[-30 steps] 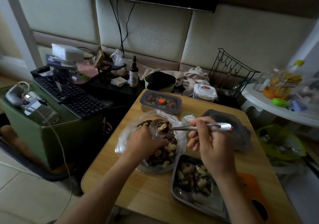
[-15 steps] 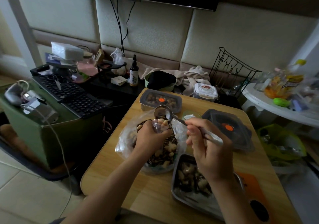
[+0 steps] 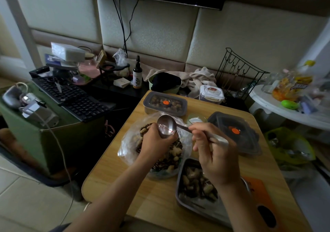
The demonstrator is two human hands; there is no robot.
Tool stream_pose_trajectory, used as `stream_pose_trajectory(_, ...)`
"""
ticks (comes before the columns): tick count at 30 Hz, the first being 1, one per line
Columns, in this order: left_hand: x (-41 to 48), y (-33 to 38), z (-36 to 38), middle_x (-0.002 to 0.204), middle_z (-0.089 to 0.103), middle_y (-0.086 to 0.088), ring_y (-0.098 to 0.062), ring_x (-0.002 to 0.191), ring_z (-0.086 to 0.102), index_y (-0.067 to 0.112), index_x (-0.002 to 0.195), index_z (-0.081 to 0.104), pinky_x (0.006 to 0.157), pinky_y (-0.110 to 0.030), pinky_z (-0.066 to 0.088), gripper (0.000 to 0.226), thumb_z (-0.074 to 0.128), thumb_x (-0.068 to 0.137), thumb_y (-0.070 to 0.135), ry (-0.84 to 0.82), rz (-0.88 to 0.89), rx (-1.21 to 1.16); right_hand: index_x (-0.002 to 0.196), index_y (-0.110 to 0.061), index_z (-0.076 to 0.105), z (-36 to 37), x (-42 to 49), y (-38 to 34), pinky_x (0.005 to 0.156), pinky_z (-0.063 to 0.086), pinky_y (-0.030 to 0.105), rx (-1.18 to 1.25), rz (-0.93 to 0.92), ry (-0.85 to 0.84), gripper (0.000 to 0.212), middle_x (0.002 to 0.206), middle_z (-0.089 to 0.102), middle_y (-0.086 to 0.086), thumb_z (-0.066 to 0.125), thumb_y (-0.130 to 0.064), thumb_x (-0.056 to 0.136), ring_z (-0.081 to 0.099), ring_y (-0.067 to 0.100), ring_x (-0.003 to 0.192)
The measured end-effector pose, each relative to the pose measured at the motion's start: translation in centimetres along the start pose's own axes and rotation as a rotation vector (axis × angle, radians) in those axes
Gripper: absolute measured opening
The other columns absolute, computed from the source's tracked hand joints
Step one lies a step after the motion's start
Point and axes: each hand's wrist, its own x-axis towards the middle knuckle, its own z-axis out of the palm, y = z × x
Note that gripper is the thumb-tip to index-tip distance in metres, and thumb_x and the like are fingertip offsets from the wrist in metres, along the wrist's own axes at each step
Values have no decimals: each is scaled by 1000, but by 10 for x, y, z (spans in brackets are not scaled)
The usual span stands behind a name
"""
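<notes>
A clear plastic bag (image 3: pixel 128 142) of peanuts and dark seeds sits in a bowl in the middle of the wooden table (image 3: pixel 121 181). My left hand (image 3: pixel 155 142) is inside the bag's mouth, fingers curled on the bag's clear rim, right against the spoon's bowl. My right hand (image 3: pixel 216 158) grips the handle of a metal spoon (image 3: pixel 167 125). The spoon's bowl stands tipped above the bag and looks empty. An open steel tray (image 3: pixel 179 183) holding peanuts and seeds lies near the front, partly under my right wrist.
A lidded container (image 3: pixel 165 103) with an orange dot stands at the table's far edge. A dark lid (image 3: pixel 234 129) lies at the right. Keyboards (image 3: pixel 71 95) cover the left surface; a wire rack (image 3: pixel 239 70) and a cluttered white table (image 3: pixel 278 106) stand at the right.
The spoon, level and loaded with nuts a second ago, has swung up and now stands tipped and empty. My left hand rose to the spoon's bowl at the bag's rim.
</notes>
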Motion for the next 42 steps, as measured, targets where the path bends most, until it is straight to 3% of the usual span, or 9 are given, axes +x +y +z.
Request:
stream_pose_trajectory(3,-2,0,-3,97,63,5,-7,81,59,17,112,55,64,-24,48,42,80,85,37,-26,-7,-21,101,-11,69,-2,0,4,54,49,11,27,138,21,41,75,67,-9,41,-38,110,66,2,62)
stream_pose_trajectory(8,-4,-4,-16,98,61,3,-14,88,62,22,107,53,82,-43,61,26,71,91,31,-25,-41,-35,94,-14,64,-9,5,4,46,54,25,351,712,304,38,68,71,9,44,-45,104,71,21,54)
stream_pose_trajectory(12,-8,-10,-26,92,60,2,-10,80,59,19,105,53,72,-33,58,17,64,97,28,-7,4,65,96,-2,62,-5,4,10,47,57,26,562,971,336,43,73,73,17,52,-43,103,74,31,59)
stream_pose_trajectory(17,-15,-16,-34,90,56,7,-5,79,55,22,105,48,70,-25,54,20,65,97,28,-38,29,140,90,2,67,12,1,10,58,62,25,693,1084,213,31,76,76,19,65,-28,100,77,29,68)
stream_pose_trajectory(22,-15,-16,-37,93,60,2,-15,87,61,18,107,51,78,-37,59,24,68,94,29,-57,13,189,93,3,71,18,-1,11,61,60,22,744,1132,179,10,86,76,25,71,-6,95,77,25,72)
stream_pose_trajectory(29,-13,-7,-45,86,61,1,-10,72,58,18,101,54,52,-12,46,16,66,97,27,65,60,96,101,-7,68,12,-5,21,64,62,38,465,917,72,18,79,76,11,61,-23,104,77,29,71)
stream_pose_trajectory(34,-11,-7,-58,88,63,2,-17,82,64,18,97,55,71,-38,57,16,69,93,24,122,105,63,109,-17,69,6,-10,24,57,61,30,163,581,-166,23,74,70,-1,53,-33,104,73,10,64)
stream_pose_trajectory(39,-10,-18,-58,119,40,1,-23,120,38,20,110,56,98,-44,33,30,65,89,40,268,54,373,117,-20,74,8,-9,18,64,54,13,37,357,-295,25,97,69,-15,57,-30,103,69,4,74)
stream_pose_trajectory(42,-10,-24,-60,134,42,-13,-32,130,34,17,121,57,104,-47,35,40,62,91,44,192,-123,345,113,-19,74,11,-8,14,67,53,11,-22,270,-299,22,98,68,-16,56,-29,104,67,-2,75)
